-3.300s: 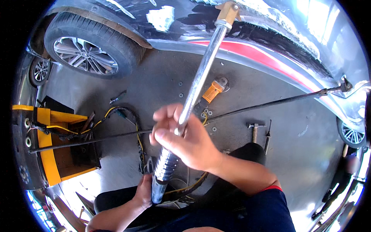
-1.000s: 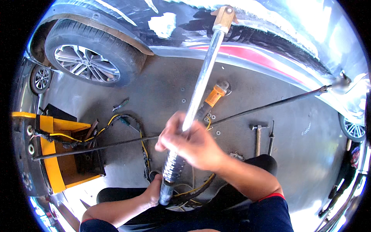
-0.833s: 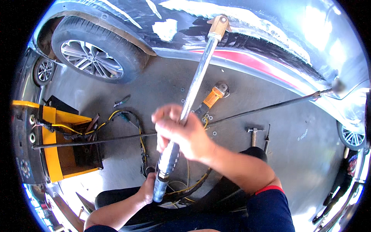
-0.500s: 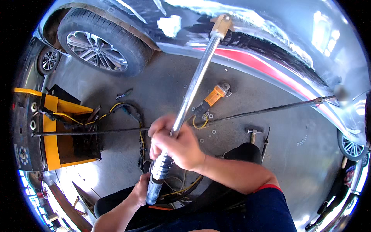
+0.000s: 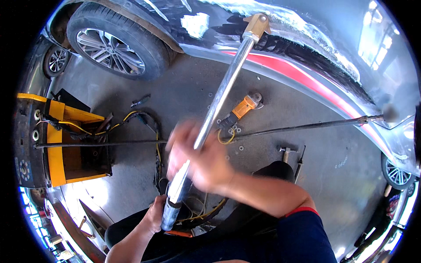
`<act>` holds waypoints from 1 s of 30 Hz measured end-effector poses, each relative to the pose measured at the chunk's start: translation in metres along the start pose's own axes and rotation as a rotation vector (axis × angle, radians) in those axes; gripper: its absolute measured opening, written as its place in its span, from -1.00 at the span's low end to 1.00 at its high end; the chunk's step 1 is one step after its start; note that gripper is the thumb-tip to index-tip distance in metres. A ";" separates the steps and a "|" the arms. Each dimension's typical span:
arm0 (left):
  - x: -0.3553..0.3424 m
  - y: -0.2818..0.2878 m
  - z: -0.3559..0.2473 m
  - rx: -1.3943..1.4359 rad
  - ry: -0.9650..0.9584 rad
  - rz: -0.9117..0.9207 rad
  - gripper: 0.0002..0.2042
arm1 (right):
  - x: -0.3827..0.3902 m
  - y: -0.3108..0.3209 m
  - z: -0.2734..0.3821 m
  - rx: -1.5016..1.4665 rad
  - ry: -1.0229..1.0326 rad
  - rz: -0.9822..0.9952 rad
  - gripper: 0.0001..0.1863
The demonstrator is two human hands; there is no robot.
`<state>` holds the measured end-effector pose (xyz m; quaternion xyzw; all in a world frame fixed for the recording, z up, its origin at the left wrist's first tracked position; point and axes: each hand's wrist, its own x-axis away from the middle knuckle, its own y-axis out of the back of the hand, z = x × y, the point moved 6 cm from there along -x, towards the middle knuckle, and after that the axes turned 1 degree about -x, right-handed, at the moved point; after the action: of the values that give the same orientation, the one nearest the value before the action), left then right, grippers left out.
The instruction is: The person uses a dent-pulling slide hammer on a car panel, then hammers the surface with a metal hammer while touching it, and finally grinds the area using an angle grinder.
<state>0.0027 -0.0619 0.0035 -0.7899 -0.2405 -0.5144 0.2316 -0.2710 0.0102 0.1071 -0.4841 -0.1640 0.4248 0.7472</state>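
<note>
A slide hammer dent puller (image 5: 224,94) slants from my lap up to the car's side. Its brass-coloured hooked head (image 5: 257,27) is at the scuffed, partly bare-metal body panel (image 5: 307,33); whether it grips anything there I cannot tell. My left hand (image 5: 156,214) is closed round the dark grip (image 5: 171,215) at the lower end. Around the shaft, just above that grip, is my right hand (image 5: 199,160), its curled fingers smeared by motion. Beneath that hand shows the shiny sliding weight (image 5: 179,186), also blurred.
An orange angle grinder (image 5: 245,106) lies on the floor beside several washers (image 5: 236,130). A long dark cable (image 5: 302,126) runs from the yellow-and-black machine (image 5: 56,149) to the car. Past my knee lies a hammer (image 5: 287,154). The car's wheel (image 5: 112,50) is at upper left.
My right hand and the weight blur more along the shaft. The puller's hooked head has shifted slightly right and down in the picture. My left hand keeps hold of the lower end.
</note>
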 end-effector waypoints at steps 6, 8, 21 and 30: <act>-0.003 -0.013 -0.007 -0.036 0.055 0.013 -0.52 | 0.006 0.001 -0.005 0.121 -0.135 -0.042 -0.82; -0.004 -0.006 -0.006 -0.018 0.074 -0.037 -0.53 | -0.007 0.002 0.010 0.243 -0.153 -0.113 -0.71; -0.017 0.006 0.005 0.065 0.025 0.003 -0.56 | 0.012 0.006 -0.008 0.185 -0.116 -0.026 -0.68; -0.018 0.020 -0.026 0.163 -0.341 -0.292 -0.67 | 0.004 0.009 0.020 0.340 -0.081 -0.096 -0.57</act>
<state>-0.0098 -0.0958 -0.0062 -0.8008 -0.4285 -0.3807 0.1737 -0.2866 0.0269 0.1084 -0.3249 -0.1426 0.4295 0.8304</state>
